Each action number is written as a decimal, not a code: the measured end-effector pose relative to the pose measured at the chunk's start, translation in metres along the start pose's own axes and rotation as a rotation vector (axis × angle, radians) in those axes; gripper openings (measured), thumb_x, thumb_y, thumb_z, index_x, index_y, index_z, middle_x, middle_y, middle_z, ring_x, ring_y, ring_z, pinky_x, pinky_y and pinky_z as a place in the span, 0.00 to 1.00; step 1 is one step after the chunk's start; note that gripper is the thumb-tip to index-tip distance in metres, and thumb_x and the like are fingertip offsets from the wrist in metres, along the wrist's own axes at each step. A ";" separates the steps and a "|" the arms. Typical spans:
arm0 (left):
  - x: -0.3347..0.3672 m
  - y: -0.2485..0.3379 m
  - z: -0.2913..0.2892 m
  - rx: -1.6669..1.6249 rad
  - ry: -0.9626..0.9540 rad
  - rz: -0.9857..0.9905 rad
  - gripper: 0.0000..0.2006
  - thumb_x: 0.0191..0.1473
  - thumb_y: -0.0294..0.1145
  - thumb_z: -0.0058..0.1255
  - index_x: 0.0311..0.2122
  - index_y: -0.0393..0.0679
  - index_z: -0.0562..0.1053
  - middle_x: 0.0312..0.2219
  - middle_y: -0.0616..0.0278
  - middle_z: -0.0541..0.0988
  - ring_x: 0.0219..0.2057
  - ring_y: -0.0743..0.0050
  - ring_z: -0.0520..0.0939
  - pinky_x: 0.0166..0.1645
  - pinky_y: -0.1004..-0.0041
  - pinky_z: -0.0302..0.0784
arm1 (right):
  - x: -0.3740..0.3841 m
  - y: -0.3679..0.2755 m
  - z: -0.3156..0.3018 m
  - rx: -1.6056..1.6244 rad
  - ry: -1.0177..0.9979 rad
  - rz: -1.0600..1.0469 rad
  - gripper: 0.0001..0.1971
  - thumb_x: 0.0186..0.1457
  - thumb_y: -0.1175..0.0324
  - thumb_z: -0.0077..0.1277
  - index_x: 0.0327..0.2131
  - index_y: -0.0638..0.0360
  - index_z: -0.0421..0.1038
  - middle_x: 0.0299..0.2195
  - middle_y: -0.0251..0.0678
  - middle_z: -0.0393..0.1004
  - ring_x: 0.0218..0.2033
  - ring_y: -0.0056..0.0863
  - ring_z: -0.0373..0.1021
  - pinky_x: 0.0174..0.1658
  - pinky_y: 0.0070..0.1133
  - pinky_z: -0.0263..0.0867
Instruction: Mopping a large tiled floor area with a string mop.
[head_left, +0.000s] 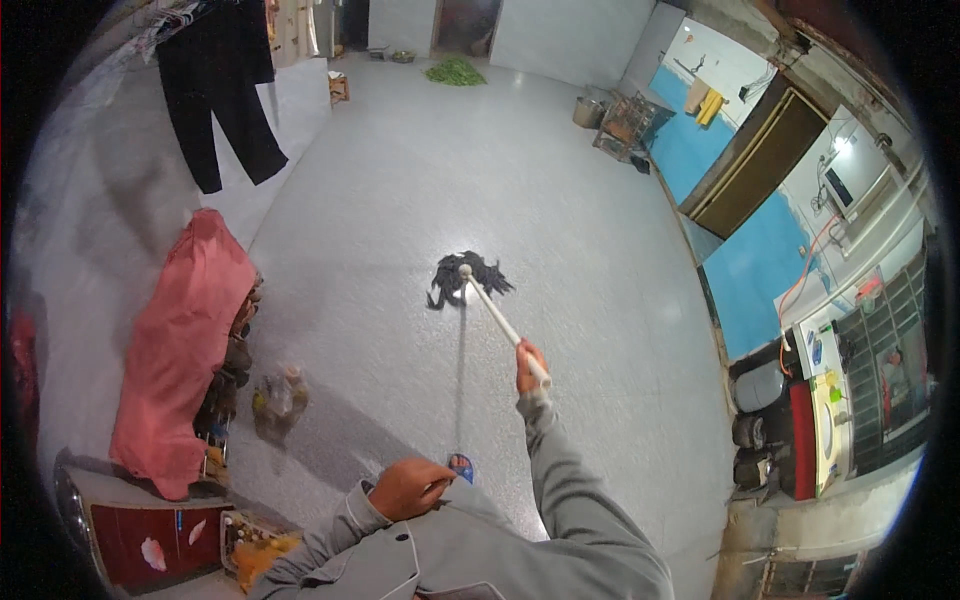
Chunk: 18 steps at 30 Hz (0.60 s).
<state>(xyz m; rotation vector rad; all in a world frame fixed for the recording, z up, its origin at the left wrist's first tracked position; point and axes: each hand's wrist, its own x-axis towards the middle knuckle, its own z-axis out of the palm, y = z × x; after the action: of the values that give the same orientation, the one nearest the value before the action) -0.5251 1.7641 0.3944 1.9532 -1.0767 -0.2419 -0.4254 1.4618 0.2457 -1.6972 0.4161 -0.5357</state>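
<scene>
My right hand [529, 368] is wrapped round the white handle of a mop [497, 320], close to the handle's upper end. Dark strands of the mop head [450, 277] lie spread on the grey floor in front of me. Held near my body, my left hand [412, 489] has its fingers curled together, and nothing shows in them. Just beyond it a blue slipper [461, 466] on my foot shows on the floor.
On the left, a red cloth [185, 340] covers a rack, with a plastic bag [281, 400] beside it. Black trousers [215, 100] hang behind. Green leaves [455, 71] lie far ahead. A metal pot [589, 112] stands far right; a counter [827, 430] lines the right wall.
</scene>
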 end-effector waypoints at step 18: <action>0.006 -0.014 0.003 -0.145 -0.168 0.018 0.08 0.47 0.32 0.47 0.33 0.44 0.73 0.23 0.57 0.76 0.24 0.62 0.76 0.27 0.69 0.70 | -0.197 -0.092 -0.042 -0.062 -0.057 -0.065 0.11 0.49 0.69 0.48 0.37 0.63 0.67 0.40 0.44 0.67 0.43 0.28 0.63 0.46 0.22 0.57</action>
<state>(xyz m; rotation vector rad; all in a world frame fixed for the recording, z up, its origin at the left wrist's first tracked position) -0.5152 1.7616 0.3836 1.8171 -1.1515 -0.4687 -0.6139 1.5527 0.3183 -1.7865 0.3404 -0.5257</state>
